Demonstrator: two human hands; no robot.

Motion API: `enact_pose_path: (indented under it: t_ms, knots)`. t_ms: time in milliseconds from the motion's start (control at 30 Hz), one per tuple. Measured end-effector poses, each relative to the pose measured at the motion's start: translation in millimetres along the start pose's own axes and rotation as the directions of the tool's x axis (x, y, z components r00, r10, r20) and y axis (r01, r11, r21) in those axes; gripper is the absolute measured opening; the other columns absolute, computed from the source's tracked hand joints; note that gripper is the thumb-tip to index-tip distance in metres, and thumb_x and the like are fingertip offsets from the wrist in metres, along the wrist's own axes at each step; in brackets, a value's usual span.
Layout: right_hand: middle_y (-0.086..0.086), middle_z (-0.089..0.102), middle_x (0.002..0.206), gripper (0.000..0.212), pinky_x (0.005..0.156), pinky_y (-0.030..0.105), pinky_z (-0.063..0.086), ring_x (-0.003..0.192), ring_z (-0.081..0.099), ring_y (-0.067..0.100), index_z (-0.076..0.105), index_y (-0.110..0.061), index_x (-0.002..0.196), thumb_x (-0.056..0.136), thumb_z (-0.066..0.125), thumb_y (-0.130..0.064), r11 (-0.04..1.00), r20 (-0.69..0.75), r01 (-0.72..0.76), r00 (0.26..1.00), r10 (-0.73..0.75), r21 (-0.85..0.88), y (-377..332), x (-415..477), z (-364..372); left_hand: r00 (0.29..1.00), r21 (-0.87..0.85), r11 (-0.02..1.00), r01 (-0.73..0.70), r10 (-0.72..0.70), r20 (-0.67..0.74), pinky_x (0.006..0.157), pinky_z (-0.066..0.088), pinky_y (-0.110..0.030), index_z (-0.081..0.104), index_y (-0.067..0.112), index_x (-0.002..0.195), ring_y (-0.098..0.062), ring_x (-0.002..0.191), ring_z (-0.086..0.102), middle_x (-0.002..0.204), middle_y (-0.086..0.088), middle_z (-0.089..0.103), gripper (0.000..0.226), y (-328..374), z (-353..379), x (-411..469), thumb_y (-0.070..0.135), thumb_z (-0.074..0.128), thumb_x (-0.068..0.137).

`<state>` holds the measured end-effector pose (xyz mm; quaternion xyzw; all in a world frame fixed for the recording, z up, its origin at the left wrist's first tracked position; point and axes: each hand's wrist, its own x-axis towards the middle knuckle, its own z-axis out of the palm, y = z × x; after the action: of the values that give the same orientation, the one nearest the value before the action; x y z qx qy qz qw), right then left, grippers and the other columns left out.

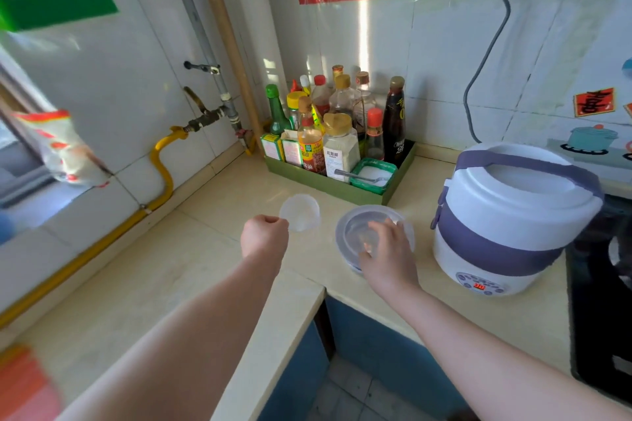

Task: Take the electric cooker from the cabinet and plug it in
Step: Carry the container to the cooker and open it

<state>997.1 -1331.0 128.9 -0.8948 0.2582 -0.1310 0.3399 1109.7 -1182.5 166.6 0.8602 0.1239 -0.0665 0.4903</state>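
The white and purple electric cooker (506, 215) stands upright on the beige counter (171, 267) at the right, its red display lit. A grey cord (492, 44) hangs down the tiled wall behind it. My left hand (263, 236) pinches the edge of a small clear plastic cup (301, 212) just above the counter. My right hand (386, 249) rests with fingers spread on a clear lidded plastic container (352, 229) to the left of the cooker.
A green tray (328, 181) with several sauce bottles and a salt tub fills the back corner. A black stove (602, 301) borders the cooker on the right. A yellow gas pipe (160, 167) runs along the left wall. Blue cabinet fronts (369, 345) lie below the counter.
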Motion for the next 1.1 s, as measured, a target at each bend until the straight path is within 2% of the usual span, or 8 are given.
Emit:
enact_pose_path:
  t_ms: [267,600,667,733,800,867,967,1100]
  knots:
    - [0.009,0.031,0.153,0.047,0.114,0.045,0.03,0.148,0.013,0.027,0.045,-0.017,0.134,0.088,0.056,-0.017,0.998,0.141,0.065,0.988,-0.062,-0.02,-19,-15,30,0.976,0.098,0.973,0.211,-0.204,-0.078,0.049,0.03,-0.025,0.057,0.01,0.071,-0.023,0.062,0.042,0.07,-0.011,0.05,0.008,-73,-41,5,0.004,0.054,0.076]
    - [0.004,0.031,0.154,0.045,0.117,0.041,0.024,0.15,0.007,0.024,0.048,-0.017,0.132,0.089,0.055,-0.007,0.996,0.103,0.062,0.992,-0.067,0.059,-18,-22,28,0.953,0.106,0.948,0.3,-0.293,-0.075,0.05,0.031,-0.024,0.051,0.005,0.068,-0.023,0.054,0.041,0.064,-0.01,0.047,0.013,-95,-45,1,0.005,0.054,0.081]
    - [0.004,0.036,0.151,0.043,0.116,0.041,0.026,0.15,0.011,0.024,0.05,-0.015,0.13,0.088,0.057,-0.006,0.995,0.057,0.06,0.996,-0.065,0.084,-14,-23,26,0.969,0.179,0.958,0.225,-0.201,-0.144,0.063,0.045,-0.029,0.058,0.005,0.095,-0.029,0.074,0.056,0.084,-0.013,0.058,0.013,-86,-42,0,0.012,0.055,0.085]
    - [0.004,0.041,0.147,0.042,0.113,0.042,0.033,0.148,0.018,0.024,0.053,-0.015,0.127,0.087,0.06,-0.006,0.994,0.006,0.047,0.999,-0.048,0.102,-10,-22,21,0.984,0.303,0.951,0.058,-0.003,-0.176,0.087,0.047,-0.035,0.052,0.013,0.125,-0.027,0.114,0.053,0.12,-0.006,0.061,0.037,-72,-35,-2,0.022,0.056,0.09]
    - [0.004,0.046,0.143,0.042,0.107,0.041,0.04,0.144,0.029,0.025,0.055,-0.014,0.125,0.085,0.063,-0.005,0.995,-0.052,0.026,0.998,-0.021,0.098,-2,-21,14,0.977,0.335,0.928,-0.162,0.199,-0.08,0.093,0.046,-0.035,0.054,0.018,0.127,-0.022,0.123,0.048,0.127,0.0,0.06,0.036,-55,-20,-6,0.026,0.055,0.092]
    - [0.006,0.051,0.136,0.043,0.101,0.038,0.044,0.136,0.04,0.027,0.056,-0.011,0.123,0.082,0.064,-0.002,0.996,-0.101,0.006,0.995,0.002,0.084,6,-21,8,0.951,0.324,0.895,-0.306,0.3,0.07,0.089,0.046,-0.031,0.059,0.021,0.121,-0.019,0.121,0.05,0.124,0.002,0.063,0.031,-40,-3,-12,0.029,0.058,0.091]
    - [0.007,0.053,0.129,0.045,0.095,0.033,0.043,0.123,0.05,0.027,0.055,-0.012,0.124,0.081,0.063,-0.001,0.992,-0.139,-0.078,0.986,0.092,0.101,21,-23,-1,0.856,0.375,0.773,-0.512,0.424,0.295,0.084,0.043,-0.029,0.062,0.023,0.113,-0.017,0.121,0.048,0.122,0.003,0.063,0.028,-24,24,-28,0.034,0.064,0.087]
    - [0.005,0.053,0.128,0.044,0.092,0.031,0.042,0.124,0.049,0.025,0.052,-0.016,0.125,0.084,0.061,-0.006,0.979,-0.138,-0.174,0.973,0.188,0.107,40,-29,-13,0.633,0.371,0.518,-0.771,0.551,0.544,0.099,0.038,-0.03,0.063,0.026,0.119,-0.015,0.126,0.042,0.132,0.007,0.058,0.041,-14,51,-51,0.037,0.072,0.08]
